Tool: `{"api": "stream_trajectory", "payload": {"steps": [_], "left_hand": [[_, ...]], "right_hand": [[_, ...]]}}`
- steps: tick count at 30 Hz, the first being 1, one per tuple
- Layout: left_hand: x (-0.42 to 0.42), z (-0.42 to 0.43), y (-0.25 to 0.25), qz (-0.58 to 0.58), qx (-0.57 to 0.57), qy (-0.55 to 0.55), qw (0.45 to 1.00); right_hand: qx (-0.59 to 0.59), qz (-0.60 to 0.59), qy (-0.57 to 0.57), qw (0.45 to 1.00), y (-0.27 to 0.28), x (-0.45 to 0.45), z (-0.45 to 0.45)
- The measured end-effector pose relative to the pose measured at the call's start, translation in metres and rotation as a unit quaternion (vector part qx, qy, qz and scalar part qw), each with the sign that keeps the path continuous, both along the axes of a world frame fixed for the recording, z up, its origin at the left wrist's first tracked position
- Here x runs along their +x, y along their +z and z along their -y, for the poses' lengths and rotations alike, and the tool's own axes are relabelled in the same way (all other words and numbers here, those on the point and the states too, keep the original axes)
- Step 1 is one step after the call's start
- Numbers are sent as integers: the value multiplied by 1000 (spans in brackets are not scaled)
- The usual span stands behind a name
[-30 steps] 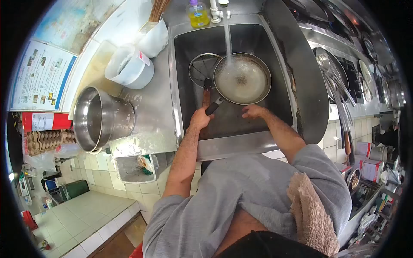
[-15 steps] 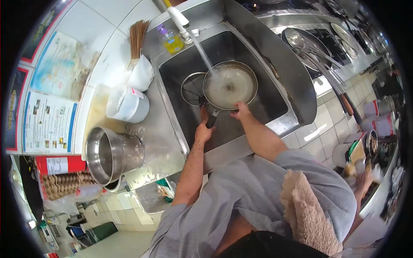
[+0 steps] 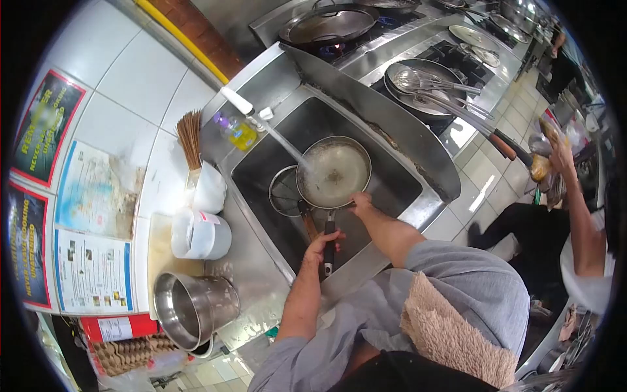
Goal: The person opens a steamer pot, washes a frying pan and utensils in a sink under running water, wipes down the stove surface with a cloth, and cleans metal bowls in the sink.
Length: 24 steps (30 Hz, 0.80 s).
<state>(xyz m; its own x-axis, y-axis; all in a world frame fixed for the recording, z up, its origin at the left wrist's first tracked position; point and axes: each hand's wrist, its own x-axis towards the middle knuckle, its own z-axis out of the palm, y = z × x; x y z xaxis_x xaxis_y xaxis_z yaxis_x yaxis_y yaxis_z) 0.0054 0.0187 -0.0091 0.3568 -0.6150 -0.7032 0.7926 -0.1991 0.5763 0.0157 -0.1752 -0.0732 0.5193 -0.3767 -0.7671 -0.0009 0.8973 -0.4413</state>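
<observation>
Tiled wall (image 3: 121, 59), "UNATTENDED" sign (image 3: 29, 251), pan (image 3: 336, 171)

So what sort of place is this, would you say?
Probably a commercial kitchen: there's a pan under running water at a metal sink, a wide pan on the stove, and a wall sign about never leaving cooking unattended.

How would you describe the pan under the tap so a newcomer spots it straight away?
Find the metal sink, with a white tap at its back edge. Follow the running water down to the round pan. Unlike the wooden-handled utensil beside it, the pan catches the stream and has a black handle, gripped by the left hand.
</observation>
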Motion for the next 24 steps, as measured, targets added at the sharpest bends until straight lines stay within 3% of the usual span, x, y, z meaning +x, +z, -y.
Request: {"api": "stream_trajectory", "payload": {"steps": [6, 11, 15, 18, 20, 21, 23, 24], "left_hand": [[6, 10, -9, 9, -73, -7, 997], [-1, 18, 26, 94, -18, 13, 995], [-8, 27, 54, 110, -64, 47, 991], [-20, 43, 84, 104, -94, 101, 985], [-32, 56, 106, 50, -62, 226, 971], [-30, 56, 103, 52, -64, 233, 969], [-27, 53, 92, -59, -307, 167, 935], [-27, 56, 95, -83, -344, 181, 918]], "right_hand": [[-54, 13, 52, 997, 20, 3, 14], [-53, 64, 112, 990, 39, 9, 19], [-65, 95, 152, 982, 63, 18, 28], [-106, 105, 162, 976, 110, 21, 31], [-129, 102, 170, 972, 125, 24, 33], [-133, 119, 205, 962, 130, 28, 40], [-137, 137, 247, 949, 137, 33, 42], [-141, 138, 251, 948, 142, 37, 42]]}}
